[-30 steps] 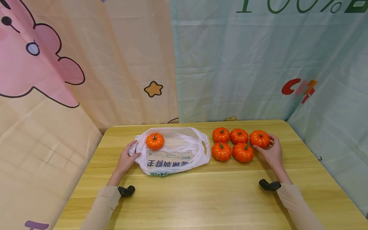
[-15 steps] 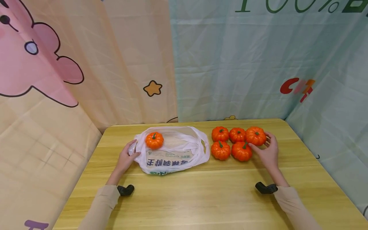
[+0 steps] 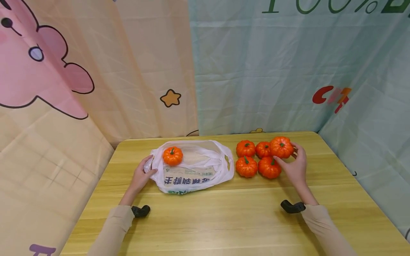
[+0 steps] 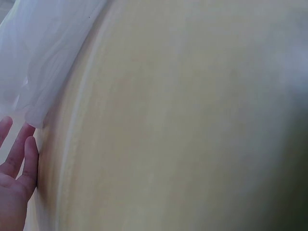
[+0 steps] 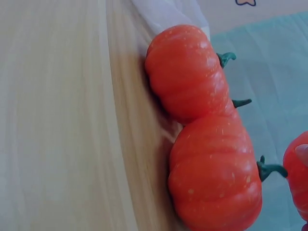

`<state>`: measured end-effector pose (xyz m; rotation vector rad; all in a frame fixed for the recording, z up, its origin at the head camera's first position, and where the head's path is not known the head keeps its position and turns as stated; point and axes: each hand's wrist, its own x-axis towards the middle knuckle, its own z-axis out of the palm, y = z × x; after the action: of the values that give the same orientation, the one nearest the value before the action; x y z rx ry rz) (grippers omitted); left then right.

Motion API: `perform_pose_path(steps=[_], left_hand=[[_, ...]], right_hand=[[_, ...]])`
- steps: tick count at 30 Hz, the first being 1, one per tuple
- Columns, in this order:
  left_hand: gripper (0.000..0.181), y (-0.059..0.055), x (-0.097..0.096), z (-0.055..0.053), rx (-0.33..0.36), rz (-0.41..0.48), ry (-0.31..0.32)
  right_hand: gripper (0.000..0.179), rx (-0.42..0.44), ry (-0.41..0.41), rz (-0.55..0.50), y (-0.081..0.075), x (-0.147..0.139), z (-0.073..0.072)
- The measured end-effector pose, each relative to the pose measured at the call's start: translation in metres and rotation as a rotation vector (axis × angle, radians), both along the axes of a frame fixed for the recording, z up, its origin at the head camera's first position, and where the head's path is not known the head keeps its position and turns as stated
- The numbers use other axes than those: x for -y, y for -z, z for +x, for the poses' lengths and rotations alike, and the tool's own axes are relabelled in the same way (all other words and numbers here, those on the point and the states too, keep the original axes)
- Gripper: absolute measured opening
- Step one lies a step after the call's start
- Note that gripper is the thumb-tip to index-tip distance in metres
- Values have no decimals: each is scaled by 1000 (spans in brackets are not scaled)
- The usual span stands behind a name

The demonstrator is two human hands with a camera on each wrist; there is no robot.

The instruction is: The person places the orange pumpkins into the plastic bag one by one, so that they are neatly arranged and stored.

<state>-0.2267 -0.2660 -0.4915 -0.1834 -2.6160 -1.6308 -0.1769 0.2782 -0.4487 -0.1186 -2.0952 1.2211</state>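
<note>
An orange mini pumpkin [image 3: 281, 147] is held between the thumb and fingers of my right hand [image 3: 295, 166], raised over the back right of the group. In the right wrist view, part of this pumpkin [image 5: 299, 175] shows at the right edge with a fingertip on it. Beneath and to its left, several like pumpkins [image 3: 246, 166] with green stems stand in two rows. My left hand [image 3: 140, 177] rests at the left end of a white plastic bag [image 3: 221, 179], thumb and fingers spread apart. Its fingers [image 4: 30, 159] reach the bag's edge in the left wrist view.
One pumpkin [image 3: 172, 156] sits on the left part of the bag, which lies flat with dark printing. The wooden table [image 3: 205, 224] ends at printed curtains [image 3: 256, 71] behind and at both sides.
My right hand has lifted the rightmost back pumpkin and carried it a little left, so it now overlaps its neighbours in the head view. The left hand and bag stay put.
</note>
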Motion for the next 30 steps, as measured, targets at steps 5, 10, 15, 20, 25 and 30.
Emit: perform_pose_path(steps=[5, 10, 15, 20, 25, 30], left_hand=[[62, -2, 0, 1, 5, -14, -14], [62, -3, -1, 2, 5, -32, -19], [62, -3, -1, 2, 7, -35, -17], [62, -4, -1, 3, 19, -33, -18], [62, -4, -1, 3, 29, -25, -16], [63, -4, -1, 3, 22, -7, -9]], right_hand=[[75, -14, -29, -23, -5, 12, -3], [76, -11, -63, -32, -6, 28, -5], [75, -2, -123, -49, -9, 44, -7], [76, 19, -159, -80, -15, 61, -10], [76, 36, -212, -82, -15, 77, -11], [76, 44, -275, -79, -10, 94, -10]])
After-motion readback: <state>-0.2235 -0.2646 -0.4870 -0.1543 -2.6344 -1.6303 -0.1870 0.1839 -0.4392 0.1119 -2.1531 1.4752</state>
